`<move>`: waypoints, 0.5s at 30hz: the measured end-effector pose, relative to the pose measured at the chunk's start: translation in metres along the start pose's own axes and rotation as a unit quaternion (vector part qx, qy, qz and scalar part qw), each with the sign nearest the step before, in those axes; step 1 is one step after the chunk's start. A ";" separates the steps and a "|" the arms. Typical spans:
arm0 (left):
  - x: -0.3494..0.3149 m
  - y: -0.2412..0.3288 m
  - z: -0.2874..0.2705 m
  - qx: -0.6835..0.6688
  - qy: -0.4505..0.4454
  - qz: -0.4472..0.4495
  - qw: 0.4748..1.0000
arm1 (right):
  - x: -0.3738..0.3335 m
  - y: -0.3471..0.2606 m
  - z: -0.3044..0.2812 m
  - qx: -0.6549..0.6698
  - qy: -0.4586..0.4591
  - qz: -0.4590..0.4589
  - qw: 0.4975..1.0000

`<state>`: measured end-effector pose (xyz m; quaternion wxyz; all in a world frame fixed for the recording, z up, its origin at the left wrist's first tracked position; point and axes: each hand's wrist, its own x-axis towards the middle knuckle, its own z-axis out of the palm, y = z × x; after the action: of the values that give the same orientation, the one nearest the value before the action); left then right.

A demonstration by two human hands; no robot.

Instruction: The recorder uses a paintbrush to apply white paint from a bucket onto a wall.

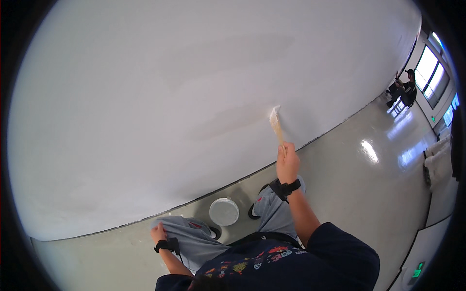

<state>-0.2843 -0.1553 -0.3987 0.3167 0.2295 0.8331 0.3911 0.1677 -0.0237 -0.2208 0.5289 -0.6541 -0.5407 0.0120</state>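
Holding brush at wall w/ R hand, L grip unclear, glossy flr, windows rt.

One wooden-handled paintbrush shows at the centre of the frame, and one round tub at lower centre. The lower half has two bare hands, one left hand and one right hand, two black wrist straps and two shoes. Two darker streaks cross the centre, and one seated person is at upper right.
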 end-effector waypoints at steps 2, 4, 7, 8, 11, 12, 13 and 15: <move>0.001 -0.001 0.002 -0.005 -0.009 0.011 1.000 | -0.007 -0.004 -0.003 0.024 -0.004 0.006 1.000; -0.002 0.003 -0.002 -0.016 -0.022 -0.008 1.000 | -0.017 -0.007 -0.007 0.052 -0.090 0.000 0.995; 0.001 -0.004 -0.004 -0.030 -0.028 -0.017 0.999 | -0.023 -0.014 -0.012 0.151 -0.231 -0.033 0.961; 0.000 -0.007 -0.004 -0.035 -0.023 -0.006 0.999 | -0.022 -0.019 -0.014 0.152 -0.236 -0.036 0.959; 0.001 -0.008 -0.003 -0.009 -0.010 -0.004 1.000 | -0.020 -0.036 -0.016 0.247 -0.287 -0.019 0.925; 0.002 -0.008 -0.002 0.008 0.000 -0.001 1.000 | -0.019 -0.039 -0.016 0.357 -0.249 0.012 0.900; 0.001 -0.008 -0.002 0.002 0.007 -0.008 1.000 | -0.018 -0.044 -0.016 0.460 -0.210 0.045 0.862; -0.002 -0.003 -0.004 0.012 -0.012 0.007 1.000 | -0.010 -0.062 -0.015 0.532 -0.180 0.081 0.824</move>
<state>-0.2861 -0.1601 -0.3981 0.3212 0.2437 0.8321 0.3808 0.1294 -0.0496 -0.1760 0.6847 -0.2993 -0.4811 0.4584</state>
